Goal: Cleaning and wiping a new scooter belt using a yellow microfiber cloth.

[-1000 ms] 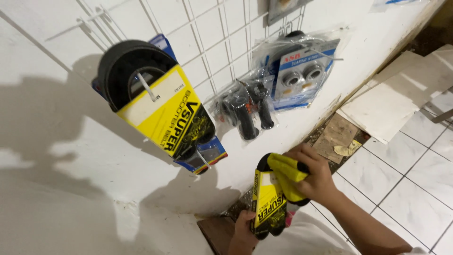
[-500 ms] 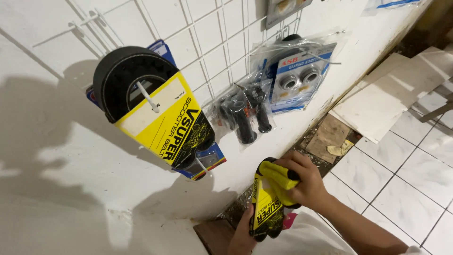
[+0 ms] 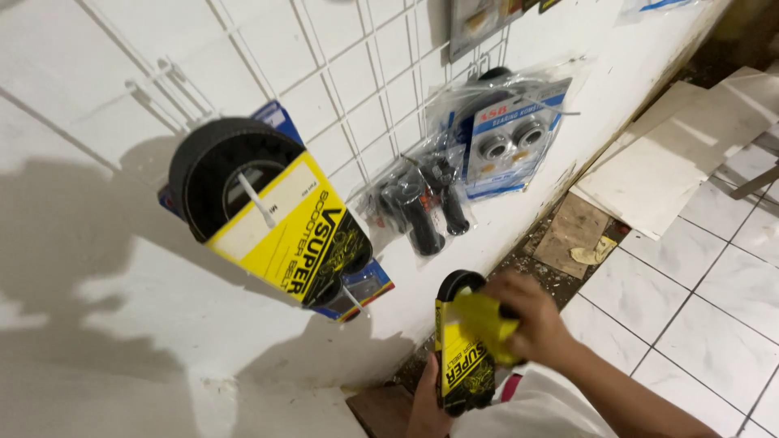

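Low in the frame, right of centre, the left hand [image 3: 428, 403] is gripping a black belt in a yellow sleeve [image 3: 460, 357] from below, fingers clenched around it. The right hand [image 3: 531, 322] is pressing a yellow cloth [image 3: 485, 323], pinched in its fingers, against the belt's top. Another sleeved belt [image 3: 268, 215] is hanging on the white wire grid [image 3: 341, 73] at upper left.

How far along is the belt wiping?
Done: nothing can be confirmed as finished; one boxed belt hangs on the wall rack, its state unclear. In hand: the left hand holds a second belt upright from below, and the right hand presses a yellow cloth against its top. Left: this belt is not on a hook yet.
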